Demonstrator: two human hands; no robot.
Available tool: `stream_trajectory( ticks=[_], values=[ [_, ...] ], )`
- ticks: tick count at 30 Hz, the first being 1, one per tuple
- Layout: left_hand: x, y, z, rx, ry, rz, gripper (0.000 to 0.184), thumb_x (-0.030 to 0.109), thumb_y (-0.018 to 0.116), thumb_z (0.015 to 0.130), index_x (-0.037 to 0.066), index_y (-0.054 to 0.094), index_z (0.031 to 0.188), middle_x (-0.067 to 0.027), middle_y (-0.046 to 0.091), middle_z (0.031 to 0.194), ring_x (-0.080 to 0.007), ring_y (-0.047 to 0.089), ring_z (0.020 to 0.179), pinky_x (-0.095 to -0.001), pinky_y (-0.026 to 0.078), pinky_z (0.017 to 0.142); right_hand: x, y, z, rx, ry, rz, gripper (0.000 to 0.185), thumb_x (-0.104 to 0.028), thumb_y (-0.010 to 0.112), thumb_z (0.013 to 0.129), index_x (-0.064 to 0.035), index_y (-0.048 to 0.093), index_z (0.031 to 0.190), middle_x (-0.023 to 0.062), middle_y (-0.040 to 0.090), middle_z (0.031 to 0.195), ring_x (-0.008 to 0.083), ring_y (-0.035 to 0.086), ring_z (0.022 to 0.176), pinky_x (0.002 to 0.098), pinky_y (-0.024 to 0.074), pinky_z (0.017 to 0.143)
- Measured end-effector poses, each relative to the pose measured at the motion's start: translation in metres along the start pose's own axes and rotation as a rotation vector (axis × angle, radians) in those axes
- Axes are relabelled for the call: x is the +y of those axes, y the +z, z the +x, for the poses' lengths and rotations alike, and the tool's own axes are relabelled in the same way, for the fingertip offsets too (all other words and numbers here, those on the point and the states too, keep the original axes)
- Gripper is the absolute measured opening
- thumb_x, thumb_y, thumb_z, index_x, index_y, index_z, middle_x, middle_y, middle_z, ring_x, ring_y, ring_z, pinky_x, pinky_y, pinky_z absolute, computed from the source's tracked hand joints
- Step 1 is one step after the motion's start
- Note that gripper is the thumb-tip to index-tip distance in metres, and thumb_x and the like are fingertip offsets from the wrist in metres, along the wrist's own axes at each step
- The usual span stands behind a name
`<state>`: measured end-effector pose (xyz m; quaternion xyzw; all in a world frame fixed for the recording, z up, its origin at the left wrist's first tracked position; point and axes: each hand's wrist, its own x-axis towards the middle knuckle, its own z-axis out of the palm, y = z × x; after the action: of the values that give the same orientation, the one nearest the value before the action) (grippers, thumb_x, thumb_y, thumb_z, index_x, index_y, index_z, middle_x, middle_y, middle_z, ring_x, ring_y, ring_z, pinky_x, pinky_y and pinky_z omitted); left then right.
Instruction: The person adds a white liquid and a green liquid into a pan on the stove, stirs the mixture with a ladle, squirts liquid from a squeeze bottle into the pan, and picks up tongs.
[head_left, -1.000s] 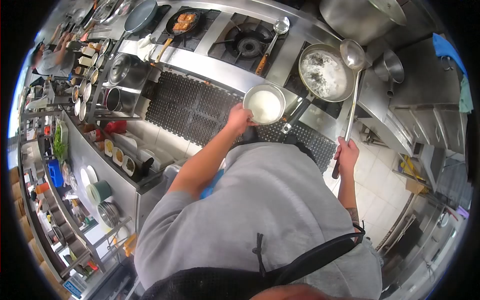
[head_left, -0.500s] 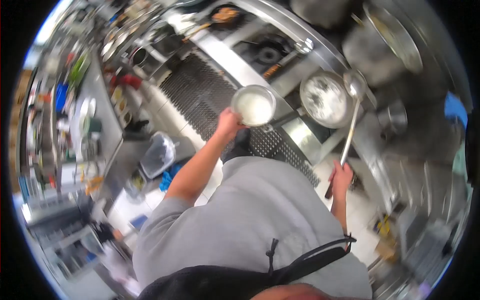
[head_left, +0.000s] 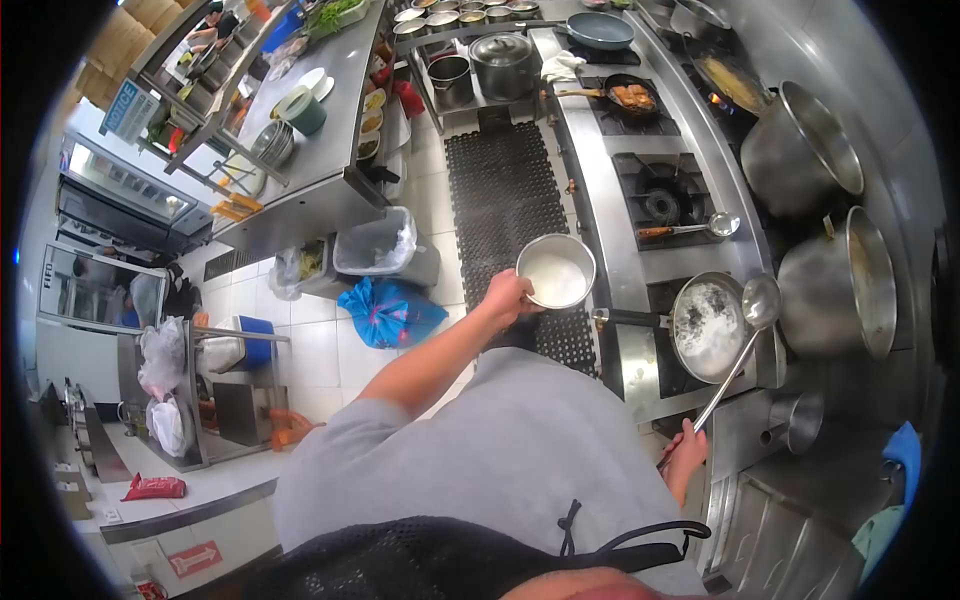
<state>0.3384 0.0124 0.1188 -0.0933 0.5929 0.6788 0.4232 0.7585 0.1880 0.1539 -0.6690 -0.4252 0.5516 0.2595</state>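
My left hand [head_left: 509, 296] is closed on the edge of a round metal bowl [head_left: 588, 262] with white contents, held over the black floor mat beside the stove. My right hand [head_left: 684, 454] is wrapped round the long handle of a metal ladle [head_left: 762, 302]. The ladle's head hangs at the right rim of a frying pan [head_left: 708, 372], apart from the bowl. White, foamy-looking stuff with dark patches covers the pan's inside. The pan sits on the near burner, its dark handle pointing left.
Large metal pots [head_left: 795, 165] line the stove's back. A second ladle [head_left: 722, 226] lies beside a burner, and a pan of browned food [head_left: 632, 96] stands farther along. Left are a steel counter [head_left: 330, 130], a lined bin [head_left: 415, 262] and a blue bag [head_left: 392, 312].
My view has swung and steadied, so the stove now runs away from me more upright. Both hands keep hold of the bowl and the ladle.
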Motion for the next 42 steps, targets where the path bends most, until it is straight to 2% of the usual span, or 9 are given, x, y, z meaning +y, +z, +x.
stream_trajectory(
  ticks=[7,9,23,26,31,33,39,41,42],
  values=[
    [0.028,0.0,0.02,-0.005,0.145,0.004,0.028,-0.006,0.055,0.078,-0.003,0.054,0.106,-0.0143,0.059,0.098,-0.0296,0.066,0.086,-0.0458,0.064,0.064,-0.008,0.005,0.002,-0.01,-0.024,-0.018,0.024,-0.018,0.068,0.091,-0.0077,0.052,0.077,0.0004,0.047,0.057,0.0112,0.043,0.04,0.0287,0.0354,0.036],
    [0.029,0.001,0.029,-0.018,0.106,0.071,0.026,-0.006,0.054,0.078,-0.004,0.056,0.104,-0.0139,0.06,0.094,-0.0284,0.066,0.084,-0.0459,0.063,0.064,-0.005,-0.001,0.001,-0.019,-0.132,-0.14,0.023,-0.018,0.069,0.091,-0.006,0.055,0.078,0.0005,0.048,0.057,0.0107,0.044,0.041,0.0286,0.0345,0.037],
    [0.076,0.088,0.1,-0.301,-0.044,0.28,0.033,-0.007,0.052,0.078,-0.006,0.052,0.111,-0.0131,0.059,0.09,-0.0233,0.063,0.075,-0.0456,0.062,0.067,-0.019,0.045,-0.046,0.258,0.049,-0.064,0.028,-0.021,0.068,0.091,-0.006,0.053,0.074,0.0008,0.05,0.058,0.0104,0.048,0.043,0.0286,0.0374,0.04],
    [0.08,0.111,0.12,-0.421,-0.077,0.332,0.037,-0.007,0.05,0.08,-0.006,0.053,0.117,-0.0183,0.062,0.102,-0.0306,0.066,0.089,-0.0469,0.059,0.075,-0.017,0.064,-0.059,0.301,0.043,-0.006,0.028,-0.022,0.068,0.092,-0.0072,0.053,0.074,0.0002,0.05,0.056,0.01,0.047,0.04,0.0269,0.0368,0.037],
    [0.093,0.121,0.177,-0.509,-0.104,0.341,0.036,-0.007,0.051,0.079,-0.009,0.052,0.115,-0.0194,0.063,0.103,-0.0304,0.068,0.086,-0.048,0.061,0.073,-0.03,0.106,-0.086,0.411,0.132,0.058,0.026,-0.022,0.069,0.091,-0.0062,0.056,0.076,0.0003,0.05,0.057,0.01,0.048,0.042,0.0272,0.0372,0.039],
    [0.103,0.125,0.172,-0.541,-0.141,0.4,0.03,-0.011,0.05,0.076,-0.006,0.051,0.106,-0.0136,0.058,0.093,-0.0201,0.062,0.073,-0.0468,0.065,0.072,-0.035,0.122,-0.098,0.463,0.171,0.058,0.027,-0.022,0.069,0.091,-0.0058,0.055,0.074,0.0006,0.051,0.056,0.0103,0.048,0.043,0.0279,0.0376,0.041],
    [0.101,0.158,0.178,-0.668,-0.23,0.431,0.027,-0.009,0.051,0.079,-0.007,0.05,0.106,-0.0145,0.058,0.096,-0.0236,0.062,0.079,-0.0474,0.063,0.071,-0.035,0.15,-0.115,0.504,0.187,0.12,0.027,-0.025,0.07,0.091,-0.0045,0.059,0.077,0.0001,0.051,0.057,0.0101,0.047,0.042,0.0286,0.0377,0.04],
    [0.105,0.161,0.191,-0.677,-0.079,0.468,0.027,-0.008,0.051,0.079,-0.008,0.05,0.107,-0.0149,0.058,0.093,-0.0241,0.062,0.076,-0.0464,0.063,0.074,-0.036,0.158,-0.12,0.527,0.182,0.121,0.028,-0.025,0.07,0.091,-0.0042,0.059,0.077,0.0002,0.052,0.057,0.0099,0.047,0.043,0.0286,0.0376,0.04],
    [0.113,0.16,0.191,-0.658,-0.123,0.51,0.034,-0.004,0.051,0.08,-0.011,0.05,0.113,-0.0203,0.059,0.103,-0.0326,0.067,0.09,-0.0493,0.064,0.08,-0.036,0.16,-0.122,0.534,0.174,0.118,0.028,-0.025,0.071,0.091,-0.0039,0.059,0.077,0.0003,0.052,0.058,0.0098,0.047,0.043,0.0285,0.0376,0.04]
  ],
)
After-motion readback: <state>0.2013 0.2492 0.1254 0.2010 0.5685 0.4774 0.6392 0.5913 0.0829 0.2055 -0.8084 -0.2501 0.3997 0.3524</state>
